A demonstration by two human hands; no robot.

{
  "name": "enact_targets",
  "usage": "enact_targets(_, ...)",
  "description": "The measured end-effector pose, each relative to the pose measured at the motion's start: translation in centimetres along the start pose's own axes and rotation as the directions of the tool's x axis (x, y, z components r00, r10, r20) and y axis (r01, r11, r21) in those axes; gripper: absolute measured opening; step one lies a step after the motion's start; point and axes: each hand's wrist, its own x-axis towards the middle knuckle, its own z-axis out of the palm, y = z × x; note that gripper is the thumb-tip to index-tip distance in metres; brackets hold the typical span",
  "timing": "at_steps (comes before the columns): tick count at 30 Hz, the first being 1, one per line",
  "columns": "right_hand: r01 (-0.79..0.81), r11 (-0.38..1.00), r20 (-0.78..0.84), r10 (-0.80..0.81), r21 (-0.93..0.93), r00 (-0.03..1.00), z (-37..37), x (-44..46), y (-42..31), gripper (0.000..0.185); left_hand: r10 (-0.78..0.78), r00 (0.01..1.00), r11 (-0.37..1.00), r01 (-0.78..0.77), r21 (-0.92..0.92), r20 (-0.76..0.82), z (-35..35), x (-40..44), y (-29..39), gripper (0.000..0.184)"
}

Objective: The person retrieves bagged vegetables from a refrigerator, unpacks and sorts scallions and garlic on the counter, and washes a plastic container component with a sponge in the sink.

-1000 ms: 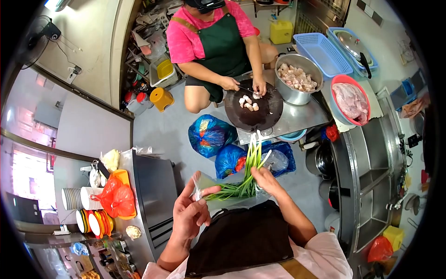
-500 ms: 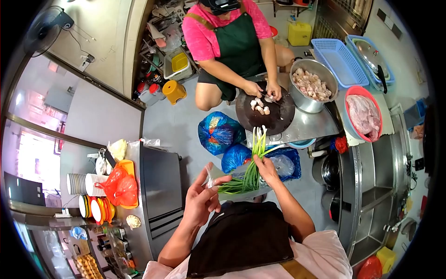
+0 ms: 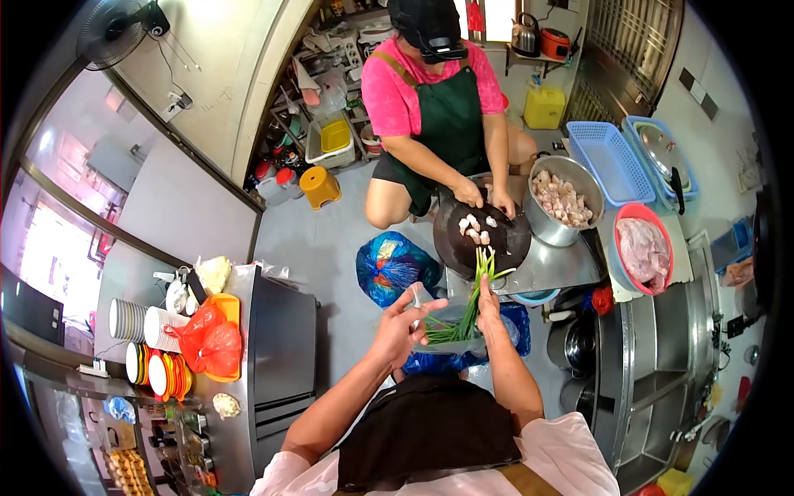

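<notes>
Floor in grey, with a wide gap between the steel cabinet at left and the filled blue bag; wall at upper left, its faint marks too small to read; steel sink unit along the right, its front edge bounding that side; co-worker in a green apron, both hands at a round board bearing pale meat pieces; metal pot of cut meat just beside the board; clear bag between the wearer's hands, its rim spread; green onions, leaves lying at the clear bag, stalk ends pointing toward the board; right hand, fingers closed on the stalks; left hand, fingers partly spread with clear plastic about them, whether gripping it cannot be told.
</notes>
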Motion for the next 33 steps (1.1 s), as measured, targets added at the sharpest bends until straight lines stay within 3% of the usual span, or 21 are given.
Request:
enact_targets(2, -0.032, 0.997, -0.003, 0.032, -0.076, 0.999, 0.0, 0.7, 0.0, 0.063, -0.027, 1.0, 0.999, 0.028, -0.018, 0.011, -0.5, 0.9, -0.5, 0.067)
enact_targets(8, 0.253, 0.946, 0.165, -0.222, -0.203, 0.961, 0.8, 0.0, 0.3, 0.051, -0.043, 0.999, 0.999, 0.044, -0.025, 0.03, 0.3, 2.0, -0.6, 0.073)
enact_targets(11, 0.228, 0.957, 0.011, -0.23, -0.179, 0.973, 0.5, 3.5, 1.8, 0.046, -0.072, 0.997, 0.997, 0.072, 0.002, 0.04, 0.7, 2.9, -0.8, 0.074)
enact_targets(15, 0.243, 0.87, -0.154, -0.335, -0.428, 0.929, 1.1, 5.3, 1.6, 0.047, -0.129, 0.99, 0.992, 0.129, 0.01, 0.057, 0.6, 3.7, -1.8, 0.072)
enact_targets(18, 0.11, 0.776, -0.262, -0.338, -0.621, 0.904, 2.4, 6.2, 0.8, 0.051, -0.162, 0.985, 0.986, 0.163, -0.018, 0.065, -0.2, 4.3, -2.8, 0.065)
enact_targets(22, -0.016, 0.694, -0.299, -0.289, -0.72, 0.91, 1.5, 11.2, 4.1, 0.05, -0.179, 0.983, 0.984, 0.18, -0.015, 0.038, -1.3, 4.9, -4.1, 0.064)
enact_targets(23, -0.055, 0.736, -0.208, -0.118, -0.675, 0.971, 0.8, 12.6, 4.6, 0.045, -0.176, 0.984, 0.984, 0.177, -0.01, 0.033, -1.4, 4.8, -4.2, 0.063)
enact_targets(26, -0.056, 0.864, -0.084, 0.016, -0.501, 0.996, 0.1, 14.7, 6.1, 0.04, -0.175, 0.984, 0.984, 0.175, -0.005, 0.024, -1.5, 4.5, -4.1, 0.065)
enact_targets(31, -0.227, 0.815, -0.09, 0.211, -0.534, 0.973, 0.3, 14.9, 4.5, 0.038, -0.19, 0.981, 0.981, 0.191, -0.022, 0.025, -2.1, 3.7, -4.7, 0.069)
enact_targets(33, -0.219, 0.815, -0.08, 0.209, -0.537, 0.975, 0.6, 14.7, 4.6, 0.038, -0.189, 0.982, 0.981, 0.189, -0.036, 0.006, -2.1, 3.4, -4.9, 0.07)
